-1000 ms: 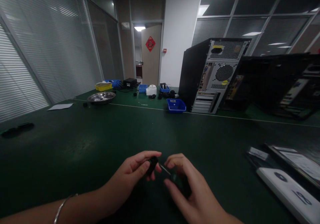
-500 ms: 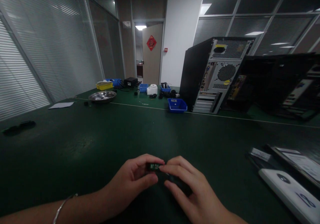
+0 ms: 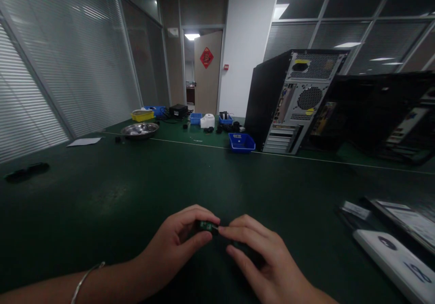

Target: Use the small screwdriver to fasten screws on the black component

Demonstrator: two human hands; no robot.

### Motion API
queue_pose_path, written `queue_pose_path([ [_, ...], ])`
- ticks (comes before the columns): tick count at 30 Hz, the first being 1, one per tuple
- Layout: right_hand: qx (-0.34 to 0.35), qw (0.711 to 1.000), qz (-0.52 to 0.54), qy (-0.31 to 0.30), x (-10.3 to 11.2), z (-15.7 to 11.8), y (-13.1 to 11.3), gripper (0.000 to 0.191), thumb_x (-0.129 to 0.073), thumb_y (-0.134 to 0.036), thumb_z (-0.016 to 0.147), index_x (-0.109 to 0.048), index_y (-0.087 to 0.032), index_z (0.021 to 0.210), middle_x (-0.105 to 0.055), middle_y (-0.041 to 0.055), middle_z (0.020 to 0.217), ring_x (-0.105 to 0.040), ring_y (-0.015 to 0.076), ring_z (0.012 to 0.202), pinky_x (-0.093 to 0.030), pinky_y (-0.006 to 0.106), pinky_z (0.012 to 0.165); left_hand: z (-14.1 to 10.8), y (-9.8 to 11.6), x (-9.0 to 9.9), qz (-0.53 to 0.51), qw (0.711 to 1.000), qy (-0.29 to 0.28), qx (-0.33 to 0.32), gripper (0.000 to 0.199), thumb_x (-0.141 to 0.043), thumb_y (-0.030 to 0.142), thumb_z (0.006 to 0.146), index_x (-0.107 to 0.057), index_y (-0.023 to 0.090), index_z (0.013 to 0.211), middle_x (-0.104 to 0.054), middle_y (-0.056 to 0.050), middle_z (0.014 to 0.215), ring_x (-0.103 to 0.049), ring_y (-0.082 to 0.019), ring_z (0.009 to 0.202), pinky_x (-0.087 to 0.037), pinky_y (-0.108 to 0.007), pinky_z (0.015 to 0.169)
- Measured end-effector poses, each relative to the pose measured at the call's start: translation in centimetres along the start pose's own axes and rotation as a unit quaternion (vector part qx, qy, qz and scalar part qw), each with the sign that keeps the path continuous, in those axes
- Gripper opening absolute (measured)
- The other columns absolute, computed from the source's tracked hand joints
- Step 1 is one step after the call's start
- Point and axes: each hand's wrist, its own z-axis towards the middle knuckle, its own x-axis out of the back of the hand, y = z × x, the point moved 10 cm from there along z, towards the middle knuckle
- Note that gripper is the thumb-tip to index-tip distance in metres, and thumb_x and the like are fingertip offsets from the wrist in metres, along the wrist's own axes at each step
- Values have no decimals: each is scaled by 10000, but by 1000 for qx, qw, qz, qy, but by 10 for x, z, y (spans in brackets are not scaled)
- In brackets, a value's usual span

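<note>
Window blinds (image 3: 84,59) and a door (image 3: 206,86) are behind the green table (image 3: 163,172). On its far right side stands a computer tower (image 3: 268,100). The right hand (image 3: 268,258) is curled around a dark tool (image 3: 251,253). The left hand (image 3: 180,236) pinches a small circuit part (image 3: 205,225) at the near middle; its long axis runs nearly sideways, right end toward the right hand's fingertips (image 3: 222,230).

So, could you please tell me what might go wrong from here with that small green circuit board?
The right hand works a dark tool close to the left hand's fingertips; a slip might scratch the small circuit board or nick a finger. The board, pinched above the dark green table, could also drop and be hard to spot.
</note>
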Motion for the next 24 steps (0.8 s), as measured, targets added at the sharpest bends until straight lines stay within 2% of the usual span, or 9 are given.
queue_pose_path([
  [8, -13, 1000, -13, -6, -2, 0, 3, 321, -529, -114, 933, -631, -265, 1198, -645, 55, 1037, -643, 184, 885, -521, 295, 754, 1, 1, -1, 14, 1000, 0, -2, 163, -653, 198, 859, -722, 225, 1005, -670, -52, 1002, -637, -233, 985, -476, -339, 882],
  [13, -12, 1000, -15, -15, -4, 0, 5, 345, -529, -114, 932, -624, -273, 1223, -644, 53, 1031, -640, 182, 865, -518, 297, 742, 0, 8, -1, 76, 997, -5, -25, 165, -648, 206, 872, -723, 234, 1016, -693, -50, 988, -642, -228, 968, -481, -338, 876],
  [17, -13, 999, -27, -20, -6, 0, 7, 355, -524, -107, 927, -640, -270, 1219, -639, 59, 1012, -637, 186, 849, -515, 306, 724, 0, 9, 0, 110, 994, -5, -20, 174, -666, 228, 862, -738, 230, 1021, -700, -52, 941, -647, -222, 904, -487, -322, 811],
  [24, -6, 1000, -14, -10, -5, -1, 2, 359, -528, -94, 918, -668, -264, 1201, -639, 61, 977, -633, 179, 802, -513, 300, 692, 2, -6, -3, -32, 998, -5, 54, 173, -716, 178, 786, -773, 209, 946, -638, -20, 829, -581, -145, 689, -464, -261, 647],
])
